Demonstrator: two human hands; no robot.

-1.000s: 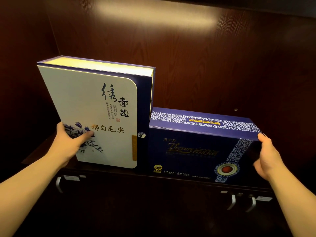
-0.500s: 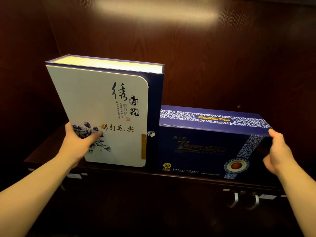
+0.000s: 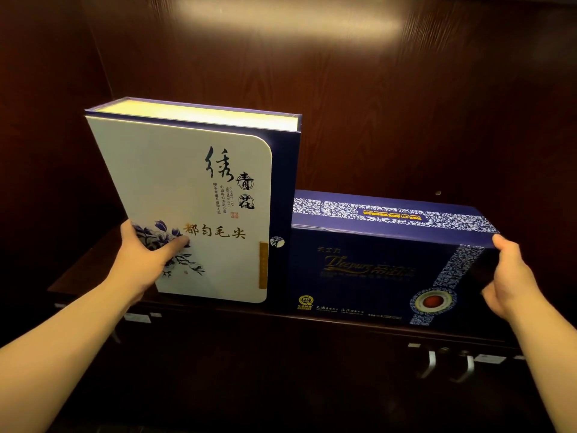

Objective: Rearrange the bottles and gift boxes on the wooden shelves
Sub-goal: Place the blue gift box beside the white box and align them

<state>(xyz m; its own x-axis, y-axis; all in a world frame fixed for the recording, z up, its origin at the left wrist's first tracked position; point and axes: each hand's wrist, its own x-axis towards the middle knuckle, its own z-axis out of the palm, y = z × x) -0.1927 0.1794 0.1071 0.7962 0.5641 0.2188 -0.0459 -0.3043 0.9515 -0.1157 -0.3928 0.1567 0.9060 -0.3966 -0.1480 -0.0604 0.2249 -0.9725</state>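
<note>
My left hand (image 3: 146,260): grasping the white tea gift box at its lower left edge, thumb laid across the blue flower print on the front, the other fingers hidden behind the box.
My right hand (image 3: 512,276): grasping the right end of the dark blue gift box, thumb up at the top right corner, fingers curled round the end panel.
White tea gift box (image 3: 193,198): standing upright on the left part of the shelf, book-shaped with a blue spine on its right and a pale top edge; black calligraphy and gold characters on the front. It leans a little, its top toward the left.
Dark blue gift box (image 3: 374,267): on its long edge on the right part of the shelf, lower than the white one, with a blue-and-white patterned band over the top and down the front, and a round red emblem near the lower right.
Relation: the two boxes stand side by side, the blue spine touching the dark box's left end, or nearly so.
Wooden shelf (image 3: 71,276): dark, glossy, both boxes near its front edge; the dark back panel is far behind them.
Below the shelf: cabinet handles (image 3: 449,367) in metal at the near right, small white labels beside them.
</note>
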